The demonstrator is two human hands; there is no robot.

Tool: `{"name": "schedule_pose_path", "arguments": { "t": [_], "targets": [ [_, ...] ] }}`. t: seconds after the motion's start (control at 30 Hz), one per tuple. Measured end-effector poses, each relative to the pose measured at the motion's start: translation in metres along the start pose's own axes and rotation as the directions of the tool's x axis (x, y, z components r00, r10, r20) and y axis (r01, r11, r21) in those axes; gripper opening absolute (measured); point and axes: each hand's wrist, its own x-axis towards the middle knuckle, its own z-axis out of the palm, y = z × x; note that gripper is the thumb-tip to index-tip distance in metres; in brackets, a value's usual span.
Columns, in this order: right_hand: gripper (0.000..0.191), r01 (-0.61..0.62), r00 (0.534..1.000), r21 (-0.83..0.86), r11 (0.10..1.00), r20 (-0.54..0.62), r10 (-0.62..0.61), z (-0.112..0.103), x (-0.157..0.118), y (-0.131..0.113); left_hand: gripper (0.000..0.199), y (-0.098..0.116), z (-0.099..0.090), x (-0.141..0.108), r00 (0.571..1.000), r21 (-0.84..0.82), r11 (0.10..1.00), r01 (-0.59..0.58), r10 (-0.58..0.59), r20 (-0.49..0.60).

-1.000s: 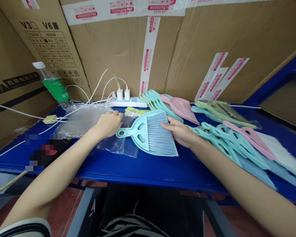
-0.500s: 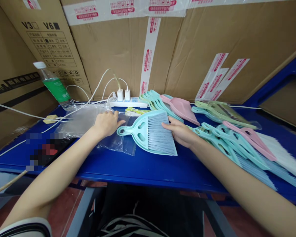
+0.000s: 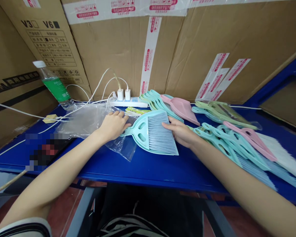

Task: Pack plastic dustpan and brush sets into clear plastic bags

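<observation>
A teal hand broom with grey-blue bristles lies flat on the blue table, its bristles toward me. My right hand rests against the side of the broom head, fingers on its rim and bristles. My left hand lies on a clear plastic bag, just beside the broom's handle. The handle's end is hidden behind that hand and the crumpled plastic. I cannot tell whether the left fingers pinch the bag.
Stacks of teal and pink brooms lie to the right and along the back. A white power strip with chargers and cables stands at the back, near a water bottle. Cardboard boxes form the wall. A pixelated patch covers something on the left.
My left hand has slid right, over the broom's handle end, and the bag has crumpled and shifted with it. My right hand and the broom have barely moved.
</observation>
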Motion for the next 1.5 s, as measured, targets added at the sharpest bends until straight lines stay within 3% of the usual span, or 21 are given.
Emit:
{"name": "schedule_pose_path", "arguments": {
  "t": [0.4, 0.63, 0.9, 1.1, 1.4, 1.5],
  "targets": [
    [0.016, -0.052, 0.998, 0.017, 0.999, -0.029, 0.052, -0.001, 0.0, 0.0, 0.033, -0.002, 0.005, 0.0, 0.98, -0.046, 0.983, -0.177, 0.172, -0.098],
    [0.024, -0.13, 0.991, 0.028, 0.991, 0.031, 0.13, 0.002, -0.003, -0.004, 0.035, 0.002, -0.007, -0.002, 0.978, -0.115, 0.972, -0.203, 0.207, 0.022],
    [0.024, -0.241, 0.967, 0.025, 0.97, -0.074, 0.242, 0.013, -0.007, -0.013, 0.036, 0.002, -0.013, -0.003, 0.979, -0.082, 0.98, -0.18, 0.187, 0.086],
    [0.025, -0.163, 0.987, 0.012, 0.987, 0.009, 0.163, 0.005, -0.003, -0.006, 0.039, 0.004, -0.011, -0.003, 0.977, -0.071, 0.981, -0.181, 0.188, 0.102],
    [0.018, -0.122, 0.992, 0.022, 0.992, 0.028, 0.121, 0.0, -0.001, -0.002, 0.055, 0.003, -0.006, -0.003, 0.981, -0.17, 0.969, -0.181, 0.189, 0.034],
    [0.019, -0.1, 0.994, 0.037, 0.994, 0.05, 0.098, -0.002, 0.0, 0.0, 0.052, 0.003, -0.005, -0.003, 0.98, -0.165, 0.968, -0.189, 0.197, 0.032]
  ]
}}
